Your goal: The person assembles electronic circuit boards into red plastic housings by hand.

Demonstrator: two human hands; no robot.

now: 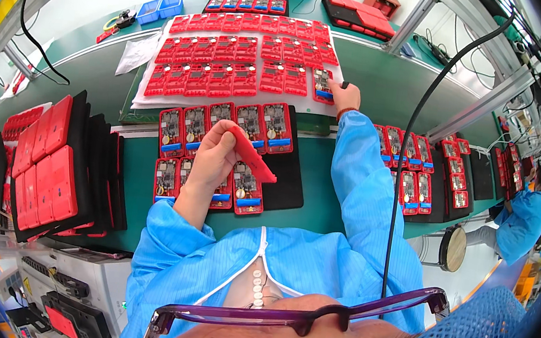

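Purple glasses [307, 317] at bottom edge. Left hand [213, 156], frame centre, fingers clamped on red cover [252, 155] above black tray [292, 185]. Right hand [345, 96], upper centre, pinches a red unit [322, 85] on white sheet [142, 97]. Advice: lift unit level, then align cover squarely.

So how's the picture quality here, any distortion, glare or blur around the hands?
Head view: strong fisheye bending of the green bench edges near the rim; bright, even light with soft shadows; the left hand holding a red cover is sharp; the purple glasses up close look soft.
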